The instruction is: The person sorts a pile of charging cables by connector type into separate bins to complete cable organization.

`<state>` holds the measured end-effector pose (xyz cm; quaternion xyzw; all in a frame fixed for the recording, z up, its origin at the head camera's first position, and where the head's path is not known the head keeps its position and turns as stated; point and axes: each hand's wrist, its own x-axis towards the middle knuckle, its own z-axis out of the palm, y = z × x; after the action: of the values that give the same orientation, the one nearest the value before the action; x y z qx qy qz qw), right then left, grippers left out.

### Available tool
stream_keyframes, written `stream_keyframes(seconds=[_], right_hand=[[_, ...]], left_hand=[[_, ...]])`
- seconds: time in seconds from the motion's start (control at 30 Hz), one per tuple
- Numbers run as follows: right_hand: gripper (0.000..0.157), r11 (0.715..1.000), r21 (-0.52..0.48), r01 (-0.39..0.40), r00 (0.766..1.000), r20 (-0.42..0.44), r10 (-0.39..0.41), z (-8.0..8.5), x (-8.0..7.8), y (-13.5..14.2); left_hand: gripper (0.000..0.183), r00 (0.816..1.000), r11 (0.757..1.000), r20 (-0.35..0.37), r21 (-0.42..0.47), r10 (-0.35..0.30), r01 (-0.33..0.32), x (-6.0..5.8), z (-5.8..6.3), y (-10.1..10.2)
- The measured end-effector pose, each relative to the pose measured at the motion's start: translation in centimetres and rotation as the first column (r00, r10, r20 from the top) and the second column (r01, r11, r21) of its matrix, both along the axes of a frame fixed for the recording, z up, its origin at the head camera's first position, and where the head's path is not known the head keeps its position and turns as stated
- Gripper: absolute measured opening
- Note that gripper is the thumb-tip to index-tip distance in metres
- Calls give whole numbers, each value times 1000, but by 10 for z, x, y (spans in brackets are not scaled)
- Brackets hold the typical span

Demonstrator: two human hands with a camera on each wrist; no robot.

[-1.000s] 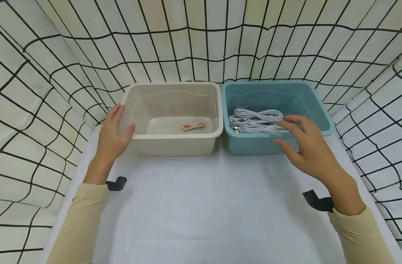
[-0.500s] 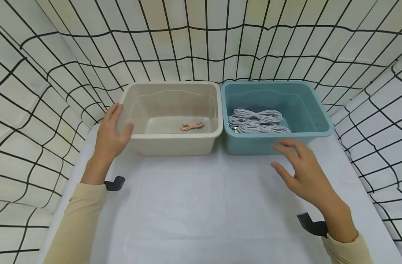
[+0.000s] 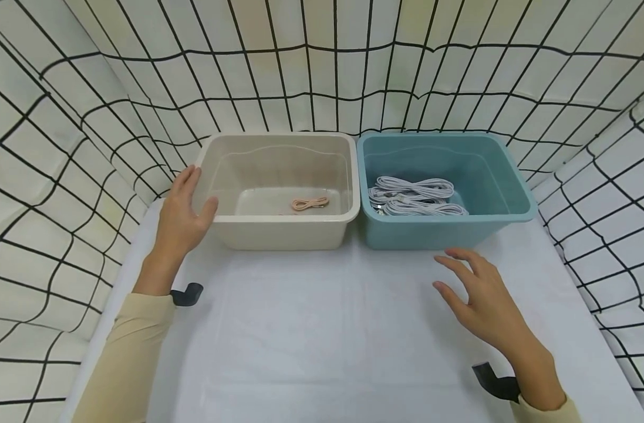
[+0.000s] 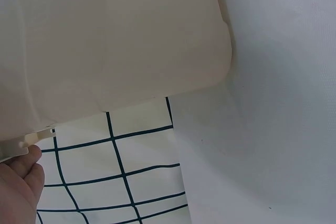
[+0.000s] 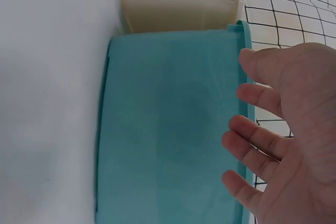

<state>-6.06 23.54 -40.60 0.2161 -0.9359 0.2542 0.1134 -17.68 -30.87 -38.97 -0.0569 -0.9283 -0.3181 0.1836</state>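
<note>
At the left end of a beige plastic bin [image 3: 279,233], my left hand [image 3: 181,220] rests its fairly straight fingers against the rim, the thumb by the front corner. In the left wrist view, the fingertips [image 4: 34,153] touch the rim's underside. A small peach-coloured bundled cable [image 3: 309,203] lies inside this bin. My right hand [image 3: 480,299] hovers before a teal bin [image 3: 422,235], fingers spread and relaxed with nothing between them. Several white bundled cables [image 3: 417,197] lie in the teal bin, toward its left side. The front wall hides part of them.
The two bins stand side by side on a white cloth-covered table [image 3: 322,329]. Black wire grid panels [image 3: 332,70] rise behind the bins and along both sides, with pale sheeting behind them.
My right hand has drawn back from over the teal bin's front rim toward the table's near side, holding nothing. The left hand stays at the beige bin.
</note>
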Motion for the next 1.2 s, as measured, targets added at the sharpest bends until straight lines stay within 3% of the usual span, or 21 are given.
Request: stream_keyframes(seconds=[0.3,0.63,1.2], right_hand=[[53,999,12,35,998,54,-35,-10,12,1],[51,999,2,52,998,44,-53,-19,26,6],[48,996,14,83,993,84,-84,-34,39,12]], left_hand=[[71,1000,1000,-6,-21,12,-12,2,-4,-1],[70,1000,1000,-15,-9,19,-19,9,2,-7],[70,1000,1000,-8,6,6,-6,5,1,3]])
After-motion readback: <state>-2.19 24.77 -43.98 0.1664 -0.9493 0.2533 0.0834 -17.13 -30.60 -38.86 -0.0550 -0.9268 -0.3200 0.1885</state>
